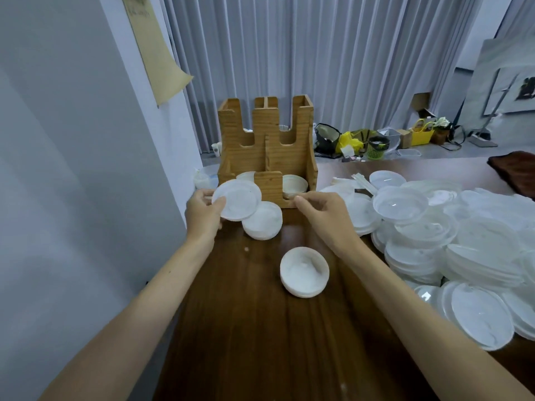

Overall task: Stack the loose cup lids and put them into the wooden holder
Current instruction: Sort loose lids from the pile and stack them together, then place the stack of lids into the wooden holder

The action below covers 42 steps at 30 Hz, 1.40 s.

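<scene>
Left hand [202, 215] grips a lid stack [236, 199] tilted just in front of the wooden holder [266, 140], at its left slot; we should level it, then lower it in. Right hand [321, 215], loosely curled and seemingly empty, hovers by the holder's right front corner, ready to steady it.

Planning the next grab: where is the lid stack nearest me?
Head view: the near stack sits alone on the table, centre frame, in front of the holder and left of the lid pile.
</scene>
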Motion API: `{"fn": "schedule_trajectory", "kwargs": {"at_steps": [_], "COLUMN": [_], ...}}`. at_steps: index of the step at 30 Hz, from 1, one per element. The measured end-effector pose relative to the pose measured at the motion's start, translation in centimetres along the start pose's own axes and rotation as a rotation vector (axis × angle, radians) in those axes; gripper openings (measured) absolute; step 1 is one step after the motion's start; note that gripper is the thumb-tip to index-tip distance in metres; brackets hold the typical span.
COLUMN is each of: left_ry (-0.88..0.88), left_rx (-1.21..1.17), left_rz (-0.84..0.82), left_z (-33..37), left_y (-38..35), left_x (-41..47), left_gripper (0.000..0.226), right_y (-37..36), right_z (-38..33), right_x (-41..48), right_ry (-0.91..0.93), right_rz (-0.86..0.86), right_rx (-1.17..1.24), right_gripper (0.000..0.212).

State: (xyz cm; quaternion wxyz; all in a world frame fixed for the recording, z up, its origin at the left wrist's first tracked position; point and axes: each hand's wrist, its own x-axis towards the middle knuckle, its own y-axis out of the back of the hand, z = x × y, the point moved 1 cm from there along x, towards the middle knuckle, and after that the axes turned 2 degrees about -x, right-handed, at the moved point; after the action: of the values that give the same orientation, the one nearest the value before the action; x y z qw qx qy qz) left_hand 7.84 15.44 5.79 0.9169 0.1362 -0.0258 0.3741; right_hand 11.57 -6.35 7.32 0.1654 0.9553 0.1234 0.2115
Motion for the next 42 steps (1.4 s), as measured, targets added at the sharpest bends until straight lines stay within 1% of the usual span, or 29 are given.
{"fn": "schedule_trajectory", "kwargs": {"at_steps": [2,5,7,10,14,18,20,22,24,26,28,34,39,42], "left_ry": [0.035,0.071,0.075,0.038,-0.015,-0.047,-0.09,-0.123,-0.128,-0.123,-0.125,-0.169,-0.143,-0.137], "left_rx": [0.052,0.128,0.175,0.221,0.29,0.357,0.392,0.421,0.431,0.431,0.429,0.444,0.395,0.37], "left_rz": [0.069,0.077,0.024,-0.094,-0.147,-0.119,-0.106,-0.101,-0.111,-0.122,-0.116,-0.093,-0.143,-0.141], "left_z": [-0.9,-2.1,-2.4,-2.2,-2.6,-3.3,-3.3,-3.5,-3.6,-3.8,-3.9,-4.3,-4.8,-4.4], "left_y": [0.9,1.1,0.2,-1.9,-4.1,-5.2,-5.5,-5.7,-5.8,-5.9,-6.0,-6.0,-5.7,-5.5], "left_x": [1.2,1.8,2.0,2.3,2.7,2.7,2.6,2.7,2.8,2.8,2.8,2.4,2.2,2.2], "left_gripper": [0.017,0.019,0.016,0.01,0.004,0.014,0.015,0.016,0.017,0.017,0.016,0.012,0.022,0.022], "right_y": [0.1,-0.4,-1.2,-2.4,-3.3,-4.0,-4.3,-4.6,-4.7,-4.7,-4.7,-4.9,-5.2,-5.2], "right_z": [0.9,2.8,3.3,3.1,4.1,5.1,5.3,5.3,5.4,5.4,5.4,5.2,5.1,5.0], "right_x": [1.2,2.6,3.4,4.4,5.6,6.3,6.5,6.6,6.6,6.7,6.8,6.8,6.7,6.6], "right_ry": [-0.057,-0.17,-0.197,-0.232,-0.31,-0.368,-0.384,-0.377,-0.372,-0.36,-0.34,-0.331,-0.414,-0.458], "right_rz": [0.027,-0.066,-0.149,-0.225,-0.244,-0.217,-0.211,-0.223,-0.244,-0.256,-0.256,-0.267,-0.279,-0.295], "right_rx": [-0.094,-0.232,-0.311,-0.342,-0.342,-0.26,-0.234,-0.23,-0.242,-0.262,-0.279,-0.286,-0.136,-0.084], "right_gripper": [0.021,0.02,0.021,0.022,0.023,0.031,0.038,0.04,0.036,0.026,0.021,0.021,0.023,0.025]}}
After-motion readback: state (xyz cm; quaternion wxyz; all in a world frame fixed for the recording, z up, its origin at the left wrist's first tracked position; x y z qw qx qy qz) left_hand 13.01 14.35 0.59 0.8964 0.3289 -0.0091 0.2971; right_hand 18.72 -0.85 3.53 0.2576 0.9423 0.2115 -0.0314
